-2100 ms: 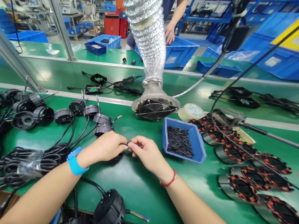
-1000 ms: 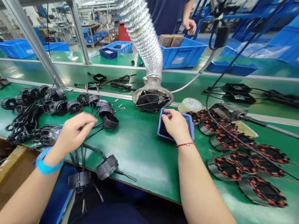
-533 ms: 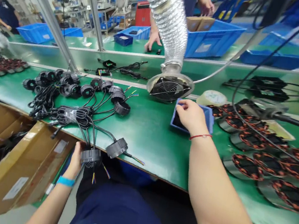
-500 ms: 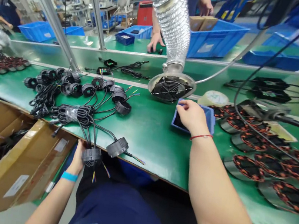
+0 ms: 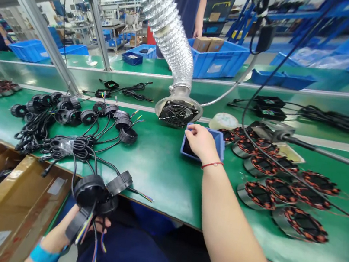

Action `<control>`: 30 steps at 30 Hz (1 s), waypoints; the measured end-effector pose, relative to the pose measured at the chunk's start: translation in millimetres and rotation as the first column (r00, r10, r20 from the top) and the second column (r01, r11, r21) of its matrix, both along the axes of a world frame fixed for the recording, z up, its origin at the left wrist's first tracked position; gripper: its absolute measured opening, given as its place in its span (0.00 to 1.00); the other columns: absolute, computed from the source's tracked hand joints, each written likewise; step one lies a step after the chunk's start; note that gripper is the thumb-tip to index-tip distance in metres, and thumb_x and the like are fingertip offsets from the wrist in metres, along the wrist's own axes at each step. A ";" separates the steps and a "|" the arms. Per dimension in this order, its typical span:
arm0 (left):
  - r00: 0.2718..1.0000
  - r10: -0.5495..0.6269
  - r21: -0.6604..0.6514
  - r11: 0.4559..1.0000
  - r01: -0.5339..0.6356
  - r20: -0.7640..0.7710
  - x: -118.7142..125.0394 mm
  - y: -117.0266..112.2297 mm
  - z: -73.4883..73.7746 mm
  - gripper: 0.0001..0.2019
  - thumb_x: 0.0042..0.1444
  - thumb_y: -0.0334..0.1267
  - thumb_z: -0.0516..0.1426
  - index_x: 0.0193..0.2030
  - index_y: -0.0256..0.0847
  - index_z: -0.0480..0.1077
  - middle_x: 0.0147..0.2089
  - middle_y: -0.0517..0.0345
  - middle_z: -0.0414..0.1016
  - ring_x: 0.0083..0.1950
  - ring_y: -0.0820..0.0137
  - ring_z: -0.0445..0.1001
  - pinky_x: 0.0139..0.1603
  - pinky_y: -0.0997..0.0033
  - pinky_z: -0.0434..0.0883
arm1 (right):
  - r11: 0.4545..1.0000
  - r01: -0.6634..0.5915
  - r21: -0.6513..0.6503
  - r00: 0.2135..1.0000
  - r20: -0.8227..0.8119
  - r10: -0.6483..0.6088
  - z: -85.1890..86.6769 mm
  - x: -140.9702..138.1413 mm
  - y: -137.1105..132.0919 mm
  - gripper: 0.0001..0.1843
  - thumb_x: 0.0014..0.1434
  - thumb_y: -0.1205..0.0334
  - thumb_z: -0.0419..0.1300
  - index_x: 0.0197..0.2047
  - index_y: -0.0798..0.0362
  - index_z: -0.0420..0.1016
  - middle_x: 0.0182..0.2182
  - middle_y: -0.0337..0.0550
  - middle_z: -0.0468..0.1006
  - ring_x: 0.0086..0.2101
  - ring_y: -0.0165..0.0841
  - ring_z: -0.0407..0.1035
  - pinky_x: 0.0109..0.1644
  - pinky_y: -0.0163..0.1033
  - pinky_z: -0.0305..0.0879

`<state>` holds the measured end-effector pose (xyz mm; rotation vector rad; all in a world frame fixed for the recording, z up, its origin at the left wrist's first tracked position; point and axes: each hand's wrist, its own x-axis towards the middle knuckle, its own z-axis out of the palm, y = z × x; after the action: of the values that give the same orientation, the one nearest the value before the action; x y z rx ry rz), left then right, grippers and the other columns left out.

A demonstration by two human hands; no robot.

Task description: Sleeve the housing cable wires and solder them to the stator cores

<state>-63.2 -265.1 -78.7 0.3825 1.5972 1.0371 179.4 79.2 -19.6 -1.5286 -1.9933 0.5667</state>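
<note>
My left hand (image 5: 102, 224) is closed at the front edge of the bench, around a cluster of black round end caps (image 5: 89, 190) with cables. Bundles of coloured wire ends hang from the caps, which hide most of the fingers. Another cap (image 5: 120, 183) lies tilted at the bench edge just above them. My right hand (image 5: 201, 141) reaches into a small blue bin (image 5: 220, 143) with dark contents. Its thumb and fingers are drawn together over the left side of the bin; anything between the fingertips is hidden.
Tied black cables (image 5: 72, 146) and more caps lie on the green bench left of centre. Copper-wound stators (image 5: 258, 195) crowd the right side. A fume extraction duct (image 5: 179, 110) hangs near the bin. Cardboard boxes (image 5: 10, 198) stand at lower left. A person (image 5: 186, 6) stands across the bench.
The view has shifted right. My left hand has brought the end caps up and closer, with more caps now bunched at it. My right hand remains in the blue bin.
</note>
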 end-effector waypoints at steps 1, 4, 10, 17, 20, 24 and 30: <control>0.998 -0.023 -0.031 0.999 0.025 0.067 -5.1 -2.6 4.1 0.33 0.53 0.70 0.45 0.34 0.42 0.76 0.32 0.48 0.79 0.29 0.59 0.78 0.35 0.53 0.74 | 1.000 -0.001 -0.003 1.000 -0.002 0.001 1.0 0.0 -0.3 0.14 0.60 0.62 0.55 0.47 0.55 0.75 0.36 0.46 0.79 0.40 0.38 0.71 0.49 0.42 0.64; 0.966 -0.069 -0.057 0.995 0.085 0.248 -22.7 -1.7 14.4 0.42 0.46 0.78 0.40 0.34 0.43 0.76 0.24 0.50 0.77 0.25 0.60 0.76 0.32 0.56 0.73 | 1.000 0.000 -0.009 1.000 -0.011 0.000 4.2 0.5 -1.0 0.13 0.60 0.63 0.55 0.46 0.55 0.76 0.37 0.46 0.79 0.41 0.37 0.71 0.48 0.41 0.64; 0.944 -0.131 0.060 0.991 0.119 0.301 -9.4 30.7 30.5 0.32 0.44 0.71 0.56 0.32 0.39 0.75 0.22 0.52 0.76 0.25 0.61 0.77 0.30 0.64 0.73 | 1.000 -0.009 -0.012 1.000 -0.013 0.009 7.7 1.2 -1.1 0.13 0.61 0.64 0.55 0.46 0.54 0.76 0.38 0.45 0.79 0.41 0.36 0.71 0.47 0.39 0.63; 0.916 0.095 0.050 0.991 -0.124 0.390 28.1 74.2 65.7 0.21 0.62 0.45 0.52 0.40 0.22 0.74 0.40 0.32 0.80 0.35 0.58 0.81 0.34 0.65 0.76 | 0.998 -0.006 -0.067 0.999 0.048 0.010 1.0 1.2 1.9 0.14 0.63 0.62 0.53 0.49 0.55 0.74 0.39 0.45 0.80 0.41 0.35 0.72 0.48 0.38 0.64; 0.888 0.129 0.045 0.985 -0.166 0.441 38.5 94.9 68.8 0.19 0.61 0.38 0.49 0.39 0.20 0.74 0.40 0.30 0.80 0.36 0.57 0.81 0.40 0.61 0.76 | 0.996 -0.006 -0.088 0.996 0.090 0.014 -1.3 3.1 4.0 0.15 0.64 0.62 0.51 0.50 0.55 0.74 0.41 0.46 0.80 0.42 0.35 0.73 0.48 0.38 0.65; 0.890 0.169 0.076 0.972 -0.221 0.424 53.2 109.9 64.3 0.13 0.57 0.34 0.50 0.37 0.27 0.73 0.38 0.38 0.80 0.32 0.63 0.79 0.37 0.64 0.74 | 0.995 -0.019 -0.100 0.981 0.193 0.038 -5.8 8.0 6.1 0.19 0.62 0.68 0.51 0.54 0.58 0.72 0.46 0.51 0.78 0.47 0.37 0.72 0.52 0.39 0.64; 0.963 -0.269 0.016 0.963 0.269 -0.030 12.9 94.4 68.0 0.11 0.57 0.41 0.51 0.38 0.36 0.70 0.35 0.54 0.76 0.34 0.67 0.73 0.40 0.67 0.69 | 0.994 -0.027 -0.110 0.914 0.400 0.069 -11.9 4.5 5.7 0.21 0.61 0.66 0.54 0.57 0.58 0.70 0.48 0.54 0.75 0.46 0.40 0.74 0.50 0.40 0.66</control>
<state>-50.3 -170.7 -10.7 0.6118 1.5110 0.8423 184.0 84.9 -31.5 -1.7783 -2.3455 0.3989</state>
